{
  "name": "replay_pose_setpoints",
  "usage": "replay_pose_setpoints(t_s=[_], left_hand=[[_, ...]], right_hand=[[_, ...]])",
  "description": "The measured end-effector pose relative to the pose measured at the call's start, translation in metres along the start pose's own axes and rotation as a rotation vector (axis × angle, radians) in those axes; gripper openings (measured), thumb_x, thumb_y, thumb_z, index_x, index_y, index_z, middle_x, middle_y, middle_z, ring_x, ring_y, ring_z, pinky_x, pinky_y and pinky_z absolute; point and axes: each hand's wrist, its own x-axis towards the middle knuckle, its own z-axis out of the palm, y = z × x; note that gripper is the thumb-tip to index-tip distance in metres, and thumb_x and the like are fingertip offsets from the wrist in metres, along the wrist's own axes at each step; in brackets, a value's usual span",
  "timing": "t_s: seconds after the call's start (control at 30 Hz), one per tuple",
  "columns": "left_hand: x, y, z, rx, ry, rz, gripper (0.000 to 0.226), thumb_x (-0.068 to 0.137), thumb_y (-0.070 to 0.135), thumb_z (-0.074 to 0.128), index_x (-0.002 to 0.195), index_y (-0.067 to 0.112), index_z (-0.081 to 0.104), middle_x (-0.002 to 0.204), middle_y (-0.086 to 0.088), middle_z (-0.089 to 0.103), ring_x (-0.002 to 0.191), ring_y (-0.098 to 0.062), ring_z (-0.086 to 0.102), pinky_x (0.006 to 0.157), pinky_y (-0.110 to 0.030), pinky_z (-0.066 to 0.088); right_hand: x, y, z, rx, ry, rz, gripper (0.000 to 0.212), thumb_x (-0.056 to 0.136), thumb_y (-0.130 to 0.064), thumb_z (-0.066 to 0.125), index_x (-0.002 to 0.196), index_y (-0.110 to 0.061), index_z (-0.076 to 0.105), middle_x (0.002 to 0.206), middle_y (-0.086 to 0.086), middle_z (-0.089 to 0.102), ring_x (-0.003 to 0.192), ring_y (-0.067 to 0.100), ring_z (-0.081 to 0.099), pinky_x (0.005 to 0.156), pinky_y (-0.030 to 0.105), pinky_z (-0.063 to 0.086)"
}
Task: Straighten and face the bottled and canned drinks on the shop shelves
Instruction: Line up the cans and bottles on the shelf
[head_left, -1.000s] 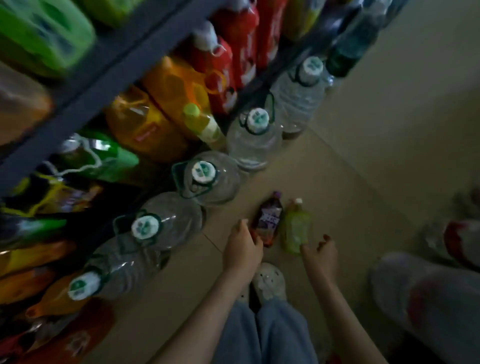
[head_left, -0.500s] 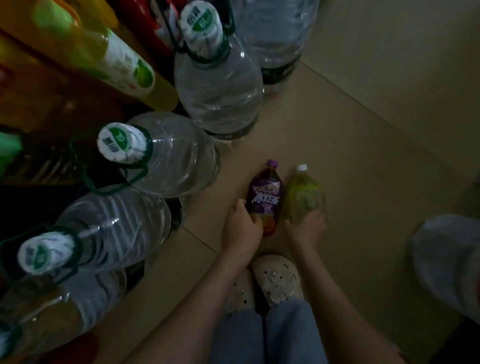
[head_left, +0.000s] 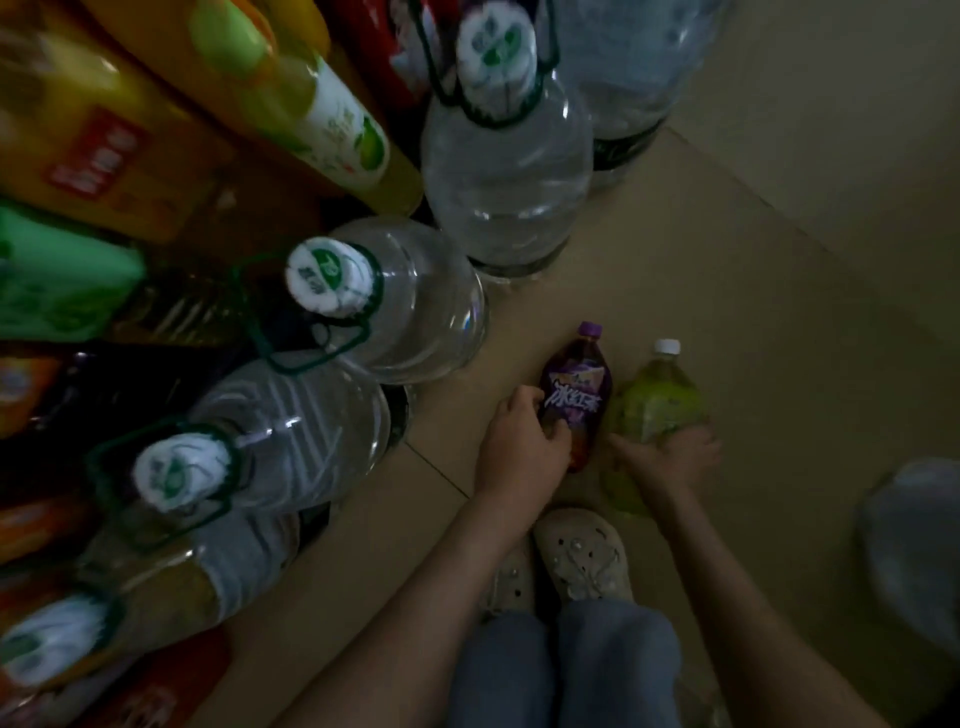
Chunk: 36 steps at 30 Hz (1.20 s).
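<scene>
Two small bottles stand on the tan floor in front of my feet. The purple-capped iced tea bottle (head_left: 575, 395) has a purple label facing up, and my left hand (head_left: 522, 447) grips its lower body from the left. Just right of it is a green tea bottle (head_left: 655, 405) with a white cap; my right hand (head_left: 667, 453) is wrapped around its lower part. The two bottles nearly touch.
Several big clear water jugs (head_left: 410, 301) with white-and-green caps line the floor along the shelf at left. Orange, yellow and red drink bottles (head_left: 332, 114) sit behind them. A pale bag-like object (head_left: 914, 545) is at the right edge. My pale clogs (head_left: 582, 556) are below the bottles.
Both hands reached down from above the floor and closed on the two small bottles; the view dropped closer to the floor.
</scene>
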Motion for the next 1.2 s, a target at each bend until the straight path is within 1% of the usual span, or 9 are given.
replay_pose_setpoints(t_s=[0.13,0.27,0.37,0.57,0.67,0.77,0.83,0.97,1.2], left_hand=[[-0.071,0.053,-0.045,-0.163,-0.068,-0.037,0.043,0.085,0.036,0.063,0.121,0.02,0.049,0.11,0.003,0.06,0.101,-0.016,0.059,0.084,-0.03,0.049],[-0.148,0.109,-0.114,-0.439,-0.066,-0.086,0.055,0.075,0.045,0.071,0.119,0.026,0.044,0.11,0.01,0.058,0.1,-0.009,0.057,0.074,-0.018,0.045],[-0.198,0.135,-0.173,-0.607,0.032,-0.051,0.042,0.076,0.031,0.077,0.104,0.034,0.046,0.099,0.015,0.06,0.096,-0.006,0.059,0.07,-0.01,0.042],[-0.283,0.158,-0.267,-0.746,0.257,0.077,0.037,0.063,0.023,0.085,0.087,0.021,0.058,0.083,0.012,0.065,0.068,0.008,0.061,0.063,-0.005,0.042],[-0.319,0.157,-0.302,-0.819,0.372,0.121,0.031,0.07,0.014,0.083,0.092,0.015,0.061,0.082,0.007,0.067,0.075,-0.008,0.064,0.061,-0.008,0.044],[-0.351,0.144,-0.33,-0.897,0.443,0.156,0.046,0.064,0.037,0.081,0.101,0.014,0.066,0.089,0.002,0.072,0.084,-0.013,0.068,0.062,-0.012,0.046],[-0.376,0.138,-0.347,-0.949,0.465,0.191,0.048,0.061,0.041,0.074,0.101,0.015,0.069,0.09,0.001,0.074,0.085,-0.013,0.069,0.063,-0.017,0.049],[-0.425,0.13,-0.371,-1.06,0.459,0.267,0.051,0.058,0.044,0.073,0.101,0.016,0.07,0.095,-0.007,0.073,0.089,-0.024,0.07,0.076,-0.038,0.055],[-0.5,0.116,-0.394,-1.071,0.473,0.352,0.048,0.057,0.042,0.071,0.101,0.024,0.071,0.1,0.002,0.073,0.094,-0.012,0.068,0.07,-0.017,0.051]], right_hand=[[-0.096,-0.043,-0.071,0.1,-0.017,-0.173,0.1,0.046,-0.062,0.076,0.121,-0.003,0.049,0.118,0.018,0.055,0.114,0.036,0.05,0.098,0.043,0.043],[-0.195,-0.108,-0.163,0.094,-0.015,-0.423,0.08,0.068,-0.04,0.074,0.13,-0.005,0.038,0.125,0.014,0.047,0.119,0.033,0.044,0.097,0.046,0.042],[-0.264,-0.154,-0.222,0.113,-0.052,-0.578,0.085,0.061,-0.044,0.075,0.129,-0.007,0.039,0.122,0.012,0.049,0.118,0.032,0.046,0.095,0.045,0.044],[-0.371,-0.209,-0.295,-0.02,-0.083,-0.859,0.103,0.063,-0.036,0.072,0.142,0.006,0.022,0.125,0.022,0.045,0.118,0.041,0.041,0.097,0.045,0.036],[-0.408,-0.225,-0.318,-0.047,-0.167,-1.02,0.109,0.063,-0.045,0.072,0.144,0.004,0.019,0.127,0.017,0.042,0.122,0.036,0.038,0.101,0.043,0.032],[-0.428,-0.236,-0.338,0.02,-0.417,-1.102,0.112,0.057,-0.056,0.079,0.145,-0.014,0.025,0.124,-0.001,0.039,0.121,0.017,0.036,0.106,0.039,0.034],[-0.44,-0.244,-0.349,0.061,-0.671,-1.047,0.103,0.054,-0.065,0.078,0.139,-0.031,0.033,0.128,-0.006,0.047,0.12,0.012,0.047,0.101,0.04,0.044],[-0.481,-0.254,-0.365,0.206,-1.025,-0.982,0.072,0.07,-0.034,0.082,0.131,-0.028,0.044,0.117,0.004,0.065,0.1,0.018,0.067,0.079,0.037,0.057],[-0.553,-0.254,-0.385,0.21,-1.219,-0.95,0.05,0.076,-0.035,0.075,0.12,-0.027,0.053,0.105,-0.002,0.071,0.095,0.017,0.069,0.072,0.028,0.056]])
